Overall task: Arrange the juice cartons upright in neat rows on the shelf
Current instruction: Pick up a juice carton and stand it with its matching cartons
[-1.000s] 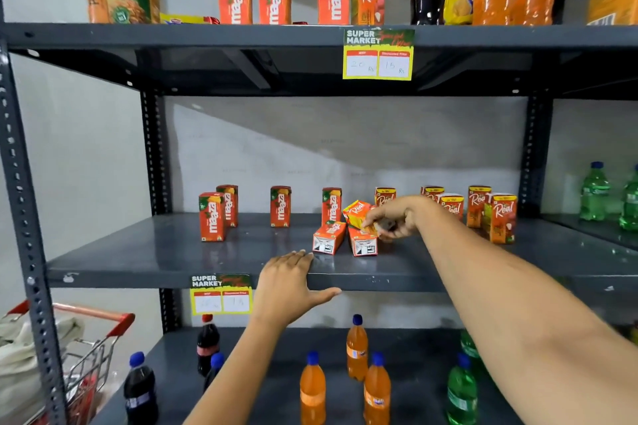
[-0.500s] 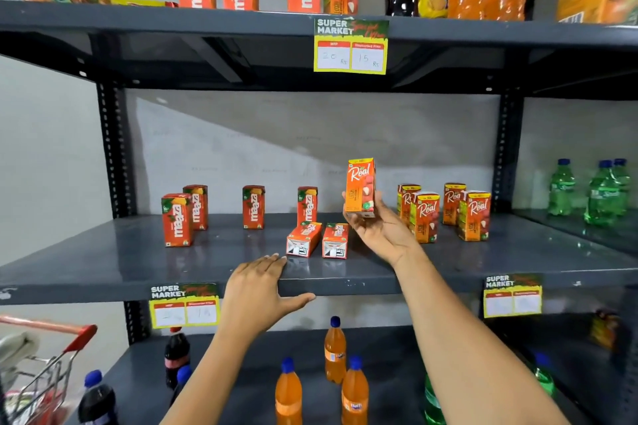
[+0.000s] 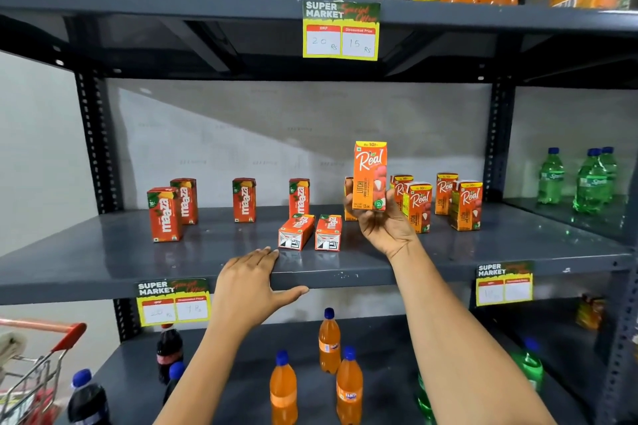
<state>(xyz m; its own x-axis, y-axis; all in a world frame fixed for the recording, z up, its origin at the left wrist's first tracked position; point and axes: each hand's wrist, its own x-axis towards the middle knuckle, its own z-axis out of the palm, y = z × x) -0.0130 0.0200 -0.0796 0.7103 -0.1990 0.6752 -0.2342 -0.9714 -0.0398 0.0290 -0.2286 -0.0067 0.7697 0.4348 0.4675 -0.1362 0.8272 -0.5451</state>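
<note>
My right hand [image 3: 381, 224] holds an orange Real litchi carton [image 3: 369, 174] upright, lifted above the grey middle shelf [image 3: 103, 252]. My left hand [image 3: 252, 286] rests flat on that shelf's front edge, fingers apart, holding nothing. Just beyond its fingertips two red Maaza cartons [image 3: 297, 230] [image 3: 328, 232] lie on their sides. Several red Maaza cartons [image 3: 165, 214] stand upright and spread out on the left. Several orange Real cartons [image 3: 466, 205] stand grouped on the right, partly hidden behind the held carton.
The top shelf [image 3: 172, 0] carries more cartons and bottles, with a price tag [image 3: 341, 30] hanging on its edge. Orange and dark bottles [image 3: 329, 342] stand on the lower shelf. Green bottles [image 3: 552, 176] fill the right bay. A shopping cart [image 3: 41, 355] sits at lower left.
My right hand picked a Real carton from the fallen pile and raised it upright above the shelf. The view shifted closer and to the right. My left hand stayed on the shelf edge.
</note>
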